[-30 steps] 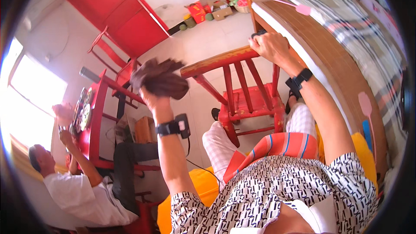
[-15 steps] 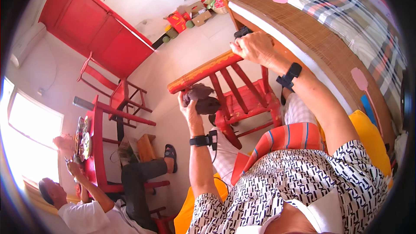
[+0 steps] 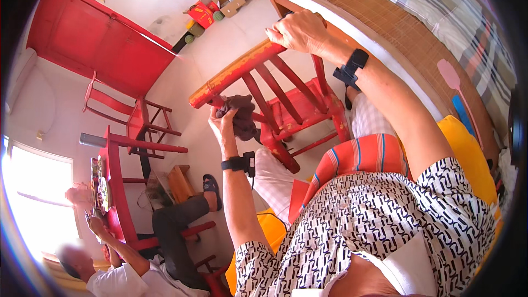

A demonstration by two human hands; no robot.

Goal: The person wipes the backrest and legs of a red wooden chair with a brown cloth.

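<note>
A red wooden chair with worn, yellowish patches along its top rail stands in front of me, its slatted back toward me. My left hand is closed on a dark brown cloth, pressed around the back post just under the rail's left end. Part of the cloth hangs down beside the slats. At the rail's right end my right hand is wrapped over the wood, fingers curled and partly hidden. Both wrists wear black bands.
To the right is a bed with a woven mat and a plaid cover. Another red chair stands near the red door. At left, a person sits by a red table with dishes. Boxes line the far wall.
The view has shifted, so the chair and both hands appear further left and higher. My left hand still holds the cloth at the post; my right hand stays on the rail.
</note>
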